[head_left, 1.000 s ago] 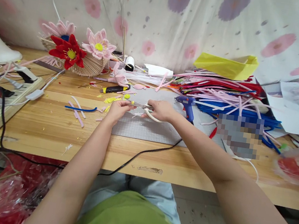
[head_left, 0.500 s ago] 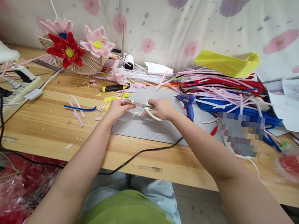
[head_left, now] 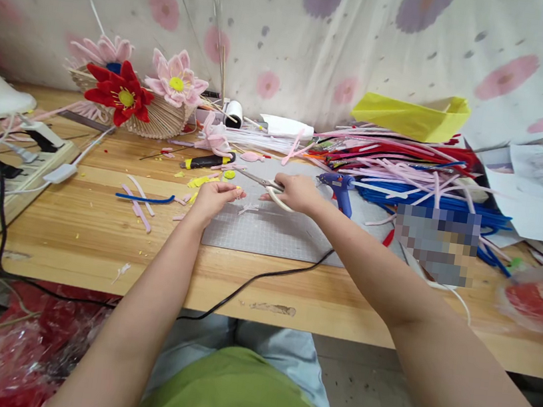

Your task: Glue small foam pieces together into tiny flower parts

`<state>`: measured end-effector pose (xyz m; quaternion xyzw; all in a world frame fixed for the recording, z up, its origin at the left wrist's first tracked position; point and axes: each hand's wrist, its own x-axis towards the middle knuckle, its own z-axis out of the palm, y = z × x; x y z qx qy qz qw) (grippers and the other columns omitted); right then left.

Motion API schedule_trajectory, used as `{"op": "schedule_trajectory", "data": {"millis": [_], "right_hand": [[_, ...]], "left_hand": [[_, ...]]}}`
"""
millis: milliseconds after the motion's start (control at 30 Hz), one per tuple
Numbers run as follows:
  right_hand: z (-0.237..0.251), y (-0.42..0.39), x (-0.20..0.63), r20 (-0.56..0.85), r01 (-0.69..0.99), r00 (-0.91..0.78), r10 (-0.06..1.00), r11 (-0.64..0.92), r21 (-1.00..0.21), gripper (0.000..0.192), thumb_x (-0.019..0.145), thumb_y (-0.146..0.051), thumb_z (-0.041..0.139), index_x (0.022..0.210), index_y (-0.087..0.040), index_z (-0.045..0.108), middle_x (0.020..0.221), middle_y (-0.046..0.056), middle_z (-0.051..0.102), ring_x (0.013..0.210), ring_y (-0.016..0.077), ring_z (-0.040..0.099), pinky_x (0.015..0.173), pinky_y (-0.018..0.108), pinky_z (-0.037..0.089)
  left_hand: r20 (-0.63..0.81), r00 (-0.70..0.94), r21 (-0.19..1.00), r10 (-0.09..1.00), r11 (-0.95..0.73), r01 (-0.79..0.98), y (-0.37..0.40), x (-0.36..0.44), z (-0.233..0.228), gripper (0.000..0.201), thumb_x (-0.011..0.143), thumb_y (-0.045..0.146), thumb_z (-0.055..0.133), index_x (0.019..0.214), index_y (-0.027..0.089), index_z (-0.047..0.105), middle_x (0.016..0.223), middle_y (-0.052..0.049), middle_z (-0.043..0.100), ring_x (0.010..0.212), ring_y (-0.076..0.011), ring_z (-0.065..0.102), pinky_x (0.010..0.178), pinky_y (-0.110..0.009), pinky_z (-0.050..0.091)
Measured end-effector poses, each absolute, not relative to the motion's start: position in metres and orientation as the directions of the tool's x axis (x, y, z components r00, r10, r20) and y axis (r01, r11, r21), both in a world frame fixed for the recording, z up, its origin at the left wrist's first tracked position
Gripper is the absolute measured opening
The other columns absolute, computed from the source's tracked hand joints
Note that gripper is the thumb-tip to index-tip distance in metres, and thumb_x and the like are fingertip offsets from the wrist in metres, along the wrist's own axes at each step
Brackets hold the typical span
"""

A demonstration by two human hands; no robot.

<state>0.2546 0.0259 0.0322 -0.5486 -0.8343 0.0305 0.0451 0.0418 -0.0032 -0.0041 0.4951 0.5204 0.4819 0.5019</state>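
Observation:
My right hand (head_left: 296, 192) is closed around the white handles of a pair of scissors (head_left: 259, 180), whose metal blades point left above the cutting mat (head_left: 266, 238). My left hand (head_left: 215, 202) pinches something tiny, white and yellowish, at its fingertips, too small to name. The blades lie just beyond those fingertips, apart from them. Thin white snippets (head_left: 249, 208) rest on the mat between the two hands. Yellow scraps (head_left: 198, 180) and a round yellow piece (head_left: 229, 174) are close behind my left hand.
A blue glue gun (head_left: 339, 189) lies right of my right hand, with bundled chenille stems (head_left: 407, 175) behind it. A black and yellow utility knife (head_left: 208, 161) and fuzzy flowers (head_left: 125, 98) are at the back left. A black cable (head_left: 261, 274) crosses the front; a power strip (head_left: 49, 165) stands left.
The scissors have drawn away from my left fingertips, their blades tilting up and back. The white strands that stuck out near my left fingers now lie as snippets on the mat.

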Motion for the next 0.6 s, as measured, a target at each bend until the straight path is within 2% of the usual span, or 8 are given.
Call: {"op": "schedule_trajectory", "data": {"millis": [133,233,433,600], "right_hand": [[0.033,0.037,0.259,0.057,0.934,-0.304,0.951,0.309,-0.179,0.057,0.076,-0.070,0.046,0.098,-0.019,0.059,0.091,0.009,0.068,0.080,0.0226,0.060,0.060,0.027,0.029],[0.035,0.040,0.261,0.044,0.922,-0.340,0.940,0.342,-0.184,0.055,0.076,-0.069,0.048,0.097,-0.020,0.059,0.091,0.008,0.068,0.080,0.0217,0.059,0.059,0.026,0.029],[0.039,0.030,0.261,0.023,0.830,-0.554,0.832,0.555,-0.053,0.052,0.076,-0.066,0.048,0.095,-0.020,0.061,0.087,0.008,0.068,0.076,0.0209,0.059,0.061,0.026,0.027],[0.039,0.027,0.262,0.019,0.813,-0.582,0.813,0.582,0.014,0.054,0.076,-0.067,0.046,0.095,-0.019,0.062,0.087,0.009,0.069,0.076,0.0214,0.060,0.060,0.026,0.024]], "left_hand": [[-0.062,0.013,0.998,0.998,0.061,0.030,-0.003,0.041,-0.006,0.039,0.046,0.048,0.081,0.069,0.017,0.074,0.077,-0.008,0.072,0.079,-0.0182,0.063,0.076,-0.030,0.047],[-0.064,0.002,0.996,0.998,0.064,0.058,-0.004,0.042,-0.005,0.037,0.048,0.046,0.080,0.068,0.017,0.074,0.078,-0.009,0.072,0.079,-0.0184,0.062,0.075,-0.030,0.046],[-0.055,-0.017,0.996,0.998,0.056,0.065,-0.005,0.044,0.000,0.033,0.045,0.038,0.081,0.068,0.016,0.074,0.075,-0.007,0.072,0.080,-0.0194,0.063,0.078,-0.031,0.045],[-0.038,-0.011,0.996,0.999,0.038,0.077,-0.006,0.045,0.004,0.032,0.042,0.036,0.082,0.067,0.017,0.074,0.077,-0.005,0.072,0.084,-0.0211,0.063,0.082,-0.033,0.045]]}}
